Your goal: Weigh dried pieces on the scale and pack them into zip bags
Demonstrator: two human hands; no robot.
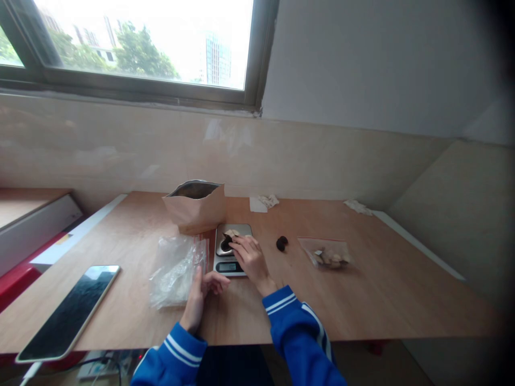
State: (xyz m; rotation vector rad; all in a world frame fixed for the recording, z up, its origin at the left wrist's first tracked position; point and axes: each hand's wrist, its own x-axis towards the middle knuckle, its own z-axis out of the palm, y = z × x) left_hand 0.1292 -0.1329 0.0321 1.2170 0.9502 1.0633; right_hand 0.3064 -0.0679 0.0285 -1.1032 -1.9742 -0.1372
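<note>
A small kitchen scale (pixel 222 267) with a metal plate and a grey display stands mid-table. On its plate lie a dark, curled, dried-looking piece (pixel 226 243) and a pale piece (pixel 230 234). My right hand (pixel 250 257) reaches over the plate, its fingers closed together at the dark piece; the fingertips partly hide it. My left hand (pixel 204 291) rests at the scale's near left corner, fingers loosely apart and holding nothing. Beside it is a pile of clear plastic zip bags (pixel 173 273). Another dark curled piece (pixel 282 243) lies on the table right of the scale.
A brown paper pouch (pixel 199 209) stands open behind the scale. To the right lies a clear zip bag of pale pieces (pixel 330 254). A phone (pixel 70 313) with a cable is at the left edge. Crumpled paper (pixel 269 201) lies near the wall.
</note>
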